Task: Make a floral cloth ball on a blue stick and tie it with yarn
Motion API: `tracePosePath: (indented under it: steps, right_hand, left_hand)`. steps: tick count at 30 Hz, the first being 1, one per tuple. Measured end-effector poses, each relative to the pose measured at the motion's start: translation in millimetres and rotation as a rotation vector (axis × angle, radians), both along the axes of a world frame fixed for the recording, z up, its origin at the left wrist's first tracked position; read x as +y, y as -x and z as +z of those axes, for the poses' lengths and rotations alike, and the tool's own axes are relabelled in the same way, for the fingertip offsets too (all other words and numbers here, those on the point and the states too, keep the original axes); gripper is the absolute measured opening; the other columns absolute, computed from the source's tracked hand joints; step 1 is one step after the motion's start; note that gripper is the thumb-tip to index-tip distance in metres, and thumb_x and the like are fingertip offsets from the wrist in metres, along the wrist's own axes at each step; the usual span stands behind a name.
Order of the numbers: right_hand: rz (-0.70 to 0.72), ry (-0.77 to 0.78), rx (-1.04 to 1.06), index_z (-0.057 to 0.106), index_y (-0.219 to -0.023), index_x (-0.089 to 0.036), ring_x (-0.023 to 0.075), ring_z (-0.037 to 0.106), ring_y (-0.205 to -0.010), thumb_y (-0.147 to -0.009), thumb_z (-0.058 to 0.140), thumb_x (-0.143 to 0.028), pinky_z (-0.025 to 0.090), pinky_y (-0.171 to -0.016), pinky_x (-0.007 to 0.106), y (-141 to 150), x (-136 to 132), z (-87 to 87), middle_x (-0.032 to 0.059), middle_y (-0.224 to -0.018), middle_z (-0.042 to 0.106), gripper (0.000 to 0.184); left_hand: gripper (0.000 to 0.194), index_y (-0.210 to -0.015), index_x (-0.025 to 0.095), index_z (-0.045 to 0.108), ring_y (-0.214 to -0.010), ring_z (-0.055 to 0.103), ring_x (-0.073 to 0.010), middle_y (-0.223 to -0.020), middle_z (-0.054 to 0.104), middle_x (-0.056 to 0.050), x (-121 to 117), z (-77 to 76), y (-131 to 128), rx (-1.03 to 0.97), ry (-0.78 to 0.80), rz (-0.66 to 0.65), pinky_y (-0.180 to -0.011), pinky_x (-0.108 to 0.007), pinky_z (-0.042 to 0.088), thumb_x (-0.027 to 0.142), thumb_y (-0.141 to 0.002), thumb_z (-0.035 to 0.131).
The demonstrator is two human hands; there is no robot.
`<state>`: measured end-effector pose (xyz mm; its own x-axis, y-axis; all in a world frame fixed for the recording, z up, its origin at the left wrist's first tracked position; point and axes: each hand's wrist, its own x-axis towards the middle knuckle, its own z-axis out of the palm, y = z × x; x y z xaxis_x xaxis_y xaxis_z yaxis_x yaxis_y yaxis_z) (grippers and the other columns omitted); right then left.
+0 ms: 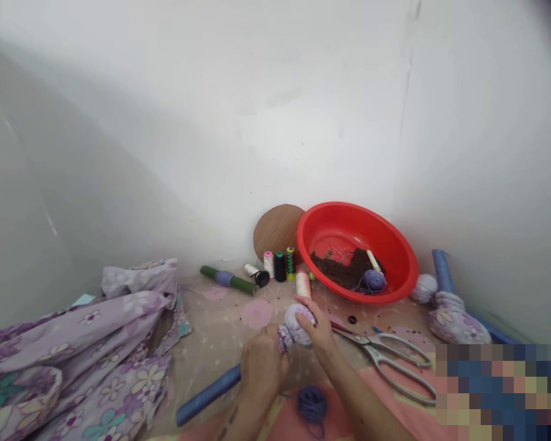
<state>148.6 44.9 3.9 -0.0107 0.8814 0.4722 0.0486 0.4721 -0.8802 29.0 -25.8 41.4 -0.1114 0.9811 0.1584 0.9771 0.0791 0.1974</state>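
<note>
red basin (357, 223) holds dark granules (342, 269) and yarn (374, 280); left hand (262, 367) and right hand (316, 324) clamp a cloth bundle (298, 326).

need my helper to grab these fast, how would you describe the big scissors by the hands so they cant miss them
Find the big red plastic basin in the corner where the white walls meet. Just in front of it, on the patterned sheet, lie long silver scissors, blades pointing left toward the person's right hand. Their two large loop handles set them apart, and they are the only scissors in view.
</note>
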Motion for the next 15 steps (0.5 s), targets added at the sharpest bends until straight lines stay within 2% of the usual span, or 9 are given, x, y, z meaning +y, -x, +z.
tracePosePath:
  steps: [6, 12, 15]
  right_hand:
    - [-0.104, 0.037, 0.007, 0.060, -0.089, -0.014, 0.0200, 0.057, -0.072, -0.065, 0.059, -0.036, 0.046, -0.066, 0.030, 7, -4, 2.2, 0.0080, -0.081, 0.063, 0.033]
    - [-0.194, -0.061, -0.087, 0.060, -0.088, -0.014, 0.0189, 0.057, -0.072, -0.069, 0.055, -0.035, 0.045, -0.067, 0.029, 10, -5, -3.3, 0.0077, -0.080, 0.063, 0.029]
    - [-0.235, -0.062, -0.125, 0.060, -0.088, -0.014, 0.0200, 0.056, -0.075, -0.070, 0.054, -0.034, 0.044, -0.068, 0.030, 12, -4, -4.2, 0.0082, -0.081, 0.063, 0.029]
  left_hand:
    - [0.026, -0.093, 0.019, 0.051, -0.075, 0.056, -0.0196, -0.083, 0.061, -0.006, -3, 2.8, -1, -0.008, -0.010, -0.015, -0.063, -0.027, 0.035, 0.021, -0.068, 0.047]
    - [0.028, -0.094, 0.019, 0.052, -0.075, 0.056, -0.0210, -0.082, 0.061, -0.008, -5, 1.8, -3, -0.010, -0.001, 0.006, -0.064, -0.028, 0.035, 0.020, -0.066, 0.048]
    - [0.026, -0.092, 0.018, 0.052, -0.075, 0.057, -0.0214, -0.081, 0.061, -0.009, -4, 1.0, -3, -0.012, 0.016, 0.016, -0.064, -0.029, 0.035, 0.021, -0.067, 0.047]
